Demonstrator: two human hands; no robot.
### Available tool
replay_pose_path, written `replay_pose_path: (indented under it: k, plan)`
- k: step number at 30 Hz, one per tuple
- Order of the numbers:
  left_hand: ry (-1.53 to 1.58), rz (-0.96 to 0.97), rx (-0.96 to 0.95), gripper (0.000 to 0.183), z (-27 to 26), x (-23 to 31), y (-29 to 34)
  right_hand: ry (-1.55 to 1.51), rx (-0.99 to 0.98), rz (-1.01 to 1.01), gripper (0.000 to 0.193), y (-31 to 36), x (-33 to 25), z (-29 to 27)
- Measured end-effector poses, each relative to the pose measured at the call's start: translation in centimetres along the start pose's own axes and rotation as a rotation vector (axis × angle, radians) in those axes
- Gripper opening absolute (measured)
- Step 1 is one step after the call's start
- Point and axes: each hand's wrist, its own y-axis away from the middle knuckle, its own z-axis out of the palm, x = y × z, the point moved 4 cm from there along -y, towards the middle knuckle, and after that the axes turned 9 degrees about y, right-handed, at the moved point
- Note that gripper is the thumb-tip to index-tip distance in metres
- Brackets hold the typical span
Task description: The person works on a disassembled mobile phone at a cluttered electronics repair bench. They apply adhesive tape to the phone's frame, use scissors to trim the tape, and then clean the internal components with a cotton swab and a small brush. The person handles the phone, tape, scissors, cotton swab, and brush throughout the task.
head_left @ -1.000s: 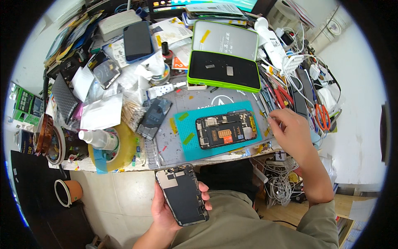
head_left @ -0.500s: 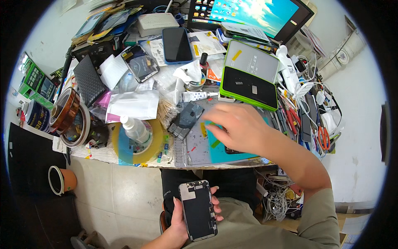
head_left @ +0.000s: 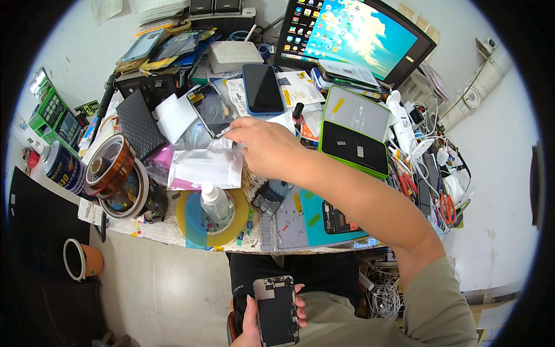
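Observation:
My left hand [head_left: 254, 318] sits low over my lap and grips a black phone screen panel [head_left: 276, 309], its back side up. My right hand [head_left: 263, 144] reaches far left across the cluttered desk and pinches the top edge of a clear and white plastic bag [head_left: 205, 168]. Under my forearm lies an opened phone body [head_left: 341, 218] on a teal mat [head_left: 318, 220]. A small clear spray bottle [head_left: 215, 202] stands on a yellow tape roll [head_left: 211, 222] just below the bag.
A green-edged heating pad [head_left: 354, 132] lies right of my hand. A blue phone [head_left: 261, 88], another screen [head_left: 211, 109], brown tape rolls [head_left: 113, 173], a spray can [head_left: 63, 169], red-handled tools [head_left: 445, 207] and a monitor [head_left: 352, 34] crowd the desk. An orange cup [head_left: 81, 260] stands on the floor.
My right hand swept from the desk's right side over the mat to the left and took hold of the bag's edge. The left hand sank lower with the screen panel.

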Motion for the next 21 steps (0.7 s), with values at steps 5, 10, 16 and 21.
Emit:
replay_pose_path:
  k: [5, 10, 16, 21]
  plan:
    - [-0.082, -0.029, 0.063, 0.126, 0.0, -0.4, 0.1, 0.111, -0.126, 0.241, 0.024, 1.6, -0.4, -1.1]
    - [-0.315, -0.05, 0.146, 0.124, 2.5, 0.4, -0.1, -0.263, -0.342, 0.452, 0.049, 2.2, 0.6, 0.7]
    - [-0.294, -0.019, 0.054, 0.127, 2.4, 0.7, 0.0, -0.767, -0.366, 0.56, 0.052, 1.7, 1.4, -0.5]
    - [-0.406, 0.029, 0.046, 0.123, 5.3, 1.0, -0.8, -0.781, -0.381, 0.51, 0.063, 4.2, 1.2, -4.6]
